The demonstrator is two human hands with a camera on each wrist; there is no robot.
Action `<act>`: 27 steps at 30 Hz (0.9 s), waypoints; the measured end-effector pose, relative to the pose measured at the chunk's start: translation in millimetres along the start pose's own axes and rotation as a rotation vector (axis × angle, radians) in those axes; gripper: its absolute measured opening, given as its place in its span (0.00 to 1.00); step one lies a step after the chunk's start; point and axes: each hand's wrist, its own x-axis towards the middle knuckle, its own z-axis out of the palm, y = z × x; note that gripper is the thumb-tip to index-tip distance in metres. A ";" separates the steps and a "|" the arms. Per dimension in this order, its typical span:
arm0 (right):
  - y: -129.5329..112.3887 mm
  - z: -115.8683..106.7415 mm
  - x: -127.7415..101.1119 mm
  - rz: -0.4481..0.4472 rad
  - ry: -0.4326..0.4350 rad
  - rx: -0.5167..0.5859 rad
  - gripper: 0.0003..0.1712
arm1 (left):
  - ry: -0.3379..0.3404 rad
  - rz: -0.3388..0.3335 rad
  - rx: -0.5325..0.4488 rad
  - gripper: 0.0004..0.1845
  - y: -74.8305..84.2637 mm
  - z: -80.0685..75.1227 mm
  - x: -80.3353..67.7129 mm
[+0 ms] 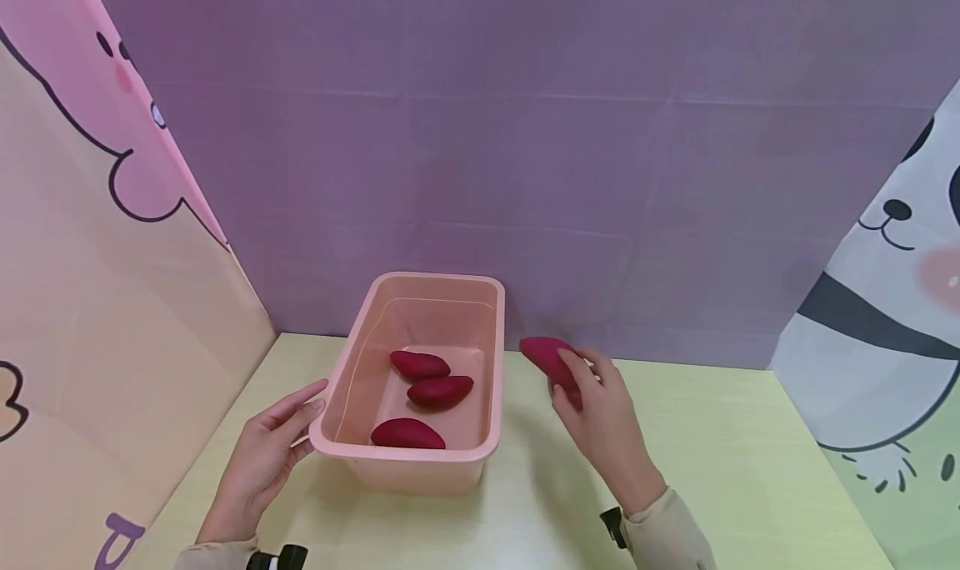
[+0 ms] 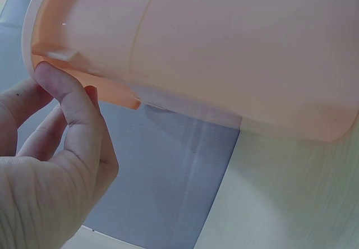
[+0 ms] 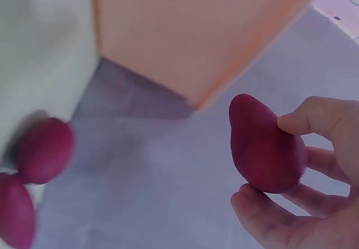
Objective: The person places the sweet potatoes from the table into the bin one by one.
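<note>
Three dark red sweet potatoes (image 1: 422, 395) lie inside the pink rectangular plastic tub (image 1: 337, 416) on the pale yellow-green surface (image 1: 735, 462). At the tub's 3 o'clock, the right hand (image 1: 600, 416) pinches a fourth dark red sweet potato (image 1: 547, 357) between thumb and fingers, raised off the surface. At 8 o'clock, the left hand (image 1: 266, 453) touches the tub's rim with nearly straight fingers.

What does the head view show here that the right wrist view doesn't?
Only the head view shows the left hand touching the rim of the pink tub, the three purple sweet potatoes lying inside it, and the cartoon panels at the sides. Only the right wrist view shows two more sweet potatoes lying off to one side, outside the tub. Both show the right hand gripping one sweet potato beside the tub, off the tabletop.
</note>
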 end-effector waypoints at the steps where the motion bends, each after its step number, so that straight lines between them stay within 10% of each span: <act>1: -3.0 -0.6 6.0 -0.004 -0.002 0.009 0.24 | -0.001 0.000 -0.003 0.17 -0.1 -0.1 0.2; 15: -49.6 10.6 85.7 -0.063 -0.082 0.149 0.27 | -0.016 0.005 0.007 0.18 -0.1 0.1 0.4; 27: -92.0 47.4 145.4 0.113 -0.317 0.205 0.26 | -0.015 0.010 0.005 0.18 -1.5 0.2 0.1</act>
